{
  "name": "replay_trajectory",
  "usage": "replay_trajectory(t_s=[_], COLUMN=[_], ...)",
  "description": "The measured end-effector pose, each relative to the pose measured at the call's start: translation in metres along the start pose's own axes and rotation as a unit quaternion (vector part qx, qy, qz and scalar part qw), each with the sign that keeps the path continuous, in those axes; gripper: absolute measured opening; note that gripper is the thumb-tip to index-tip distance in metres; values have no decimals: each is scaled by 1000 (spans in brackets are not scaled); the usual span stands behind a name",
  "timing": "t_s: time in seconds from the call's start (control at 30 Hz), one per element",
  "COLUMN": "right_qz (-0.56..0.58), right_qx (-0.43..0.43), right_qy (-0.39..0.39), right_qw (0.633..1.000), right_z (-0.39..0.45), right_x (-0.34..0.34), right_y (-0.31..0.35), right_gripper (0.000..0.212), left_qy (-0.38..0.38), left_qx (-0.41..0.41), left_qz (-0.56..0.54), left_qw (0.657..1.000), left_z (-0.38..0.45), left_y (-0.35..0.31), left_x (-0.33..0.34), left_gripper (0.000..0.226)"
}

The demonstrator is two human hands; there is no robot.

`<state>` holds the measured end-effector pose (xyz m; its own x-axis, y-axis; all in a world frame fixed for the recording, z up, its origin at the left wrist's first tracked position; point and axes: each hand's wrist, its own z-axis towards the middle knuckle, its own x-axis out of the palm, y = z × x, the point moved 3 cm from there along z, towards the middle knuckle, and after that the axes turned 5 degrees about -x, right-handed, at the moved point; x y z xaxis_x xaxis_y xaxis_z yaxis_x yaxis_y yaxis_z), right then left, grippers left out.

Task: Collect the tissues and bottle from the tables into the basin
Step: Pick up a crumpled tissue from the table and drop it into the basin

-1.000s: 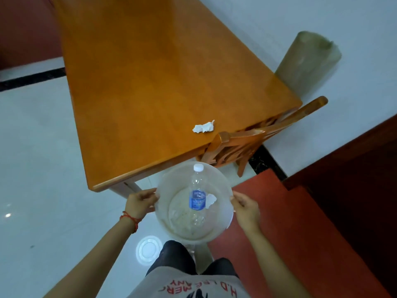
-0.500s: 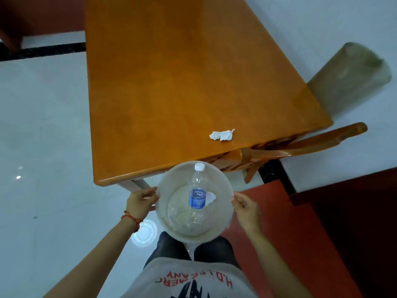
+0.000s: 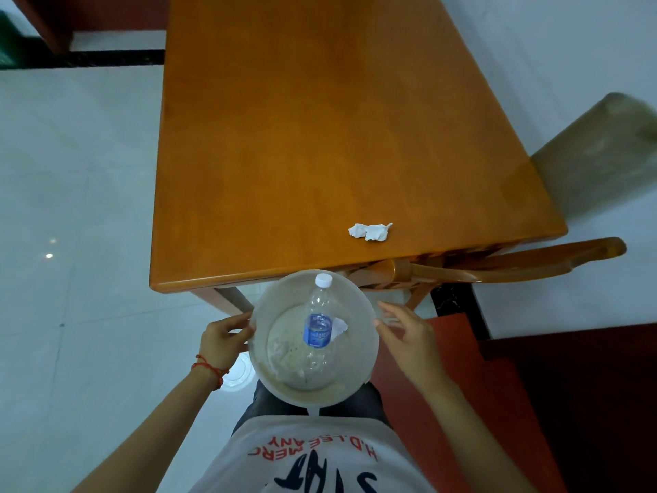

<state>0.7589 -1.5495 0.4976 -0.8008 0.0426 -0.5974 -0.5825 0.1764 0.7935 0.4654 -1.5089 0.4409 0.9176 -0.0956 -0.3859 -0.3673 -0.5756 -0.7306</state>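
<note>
From the head camera, a round, translucent plastic basin (image 3: 359,316) is held at chest height just short of the near edge of a glossy, orange-brown wooden surface (image 3: 320,137). The left hand (image 3: 222,341) grips the basin's rim at nine o'clock, its fingers curled over the lip, a red string bracelet (image 3: 209,368) round the wrist. The right hand (image 3: 405,334) sits at three o'clock with fingers spread and loose; only the fingertips seem to touch the rim, and whether they truly grip it cannot be told. Inside the basin lies a clear, ribbed plastic bottle (image 3: 318,332) with a blue label and a white screw cap, the cap pointing to twelve o'clock and resting against the basin wall. A small white tissue (image 3: 339,327) lies in the basin just beside the bottle's label, at its three o'clock. On the surface, near its front edge at about one o'clock from the basin, sits a second crumpled tissue (image 3: 370,231), white and lumpy. A curved wooden chair (image 3: 497,266) back is tucked under the surface's near right corner.
</note>
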Motion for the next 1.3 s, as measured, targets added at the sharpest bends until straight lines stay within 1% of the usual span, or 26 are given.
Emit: replay_trajectory(t_s=[0.07, 0.13, 0.2, 0.27, 0.33, 0.43, 0.57, 0.67, 0.8, 0.87, 0.93, 1.03, 1.1, 1.2, 1.3], right_qz=[17, 38, 60, 77, 85, 34, -58, -126, -204, -237, -242, -232, -200, -65, 59], right_qx=[-59, -123, -164, -169, -133, -70, -45, -65, -110, -133, -141, -141, -121, -80, -94], right_qy=[-10, -40, -68, -85, -77, -24, 80, 158, 246, 269, 266, 258, 241, 195, 162], right_qw=[998, 991, 982, 979, 985, 997, 994, 977, 941, 924, 922, 927, 942, 975, 981], right_z=[5, 14, 32, 60, 93, 143, 188, 205, 216, 217, 217, 216, 215, 209, 195], right_x=[-14, -31, -48, -60, -66, -62, -41, -25, -7, 2, 6, 7, 5, -3, -13], right_y=[29, 55, 73, 78, 71, 45, 11, -2, -6, -7, -8, -10, -10, 4, 40], right_gripper=[35, 35, 33, 34, 37, 43, 48, 51, 52, 51, 46, 36, 33, 32, 34], left_qy=[-8, -11, -12, -14, -18, -21, -27, -32, -38, -42, -45, -52, -53, -53, -51], left_qx=[3, 4, 4, -2, -8, -13, -15, -14, -17, -17, -18, -23, -23, -22, -23], left_qz=[2, 0, -1, -6, -10, -14, -23, -30, -40, -37, -37, -33, -34, -38, -40], left_qw=[1000, 1000, 1000, 1000, 1000, 1000, 999, 999, 998, 998, 998, 998, 998, 998, 998], left_z=[-1, -2, -3, -3, -5, -6, -9, -11, -13, -13, -13, -13, -13, -13, -13], left_y=[1, 2, 3, 4, 5, 6, 6, 7, 8, 8, 9, 12, 14, 14, 15], left_x=[0, 1, 1, 3, 4, 5, 7, 8, 9, 10, 11, 13, 14, 15, 16], left_gripper=[31, 31, 31, 32, 32, 32, 31, 30, 30, 29, 29, 30, 30, 29, 30])
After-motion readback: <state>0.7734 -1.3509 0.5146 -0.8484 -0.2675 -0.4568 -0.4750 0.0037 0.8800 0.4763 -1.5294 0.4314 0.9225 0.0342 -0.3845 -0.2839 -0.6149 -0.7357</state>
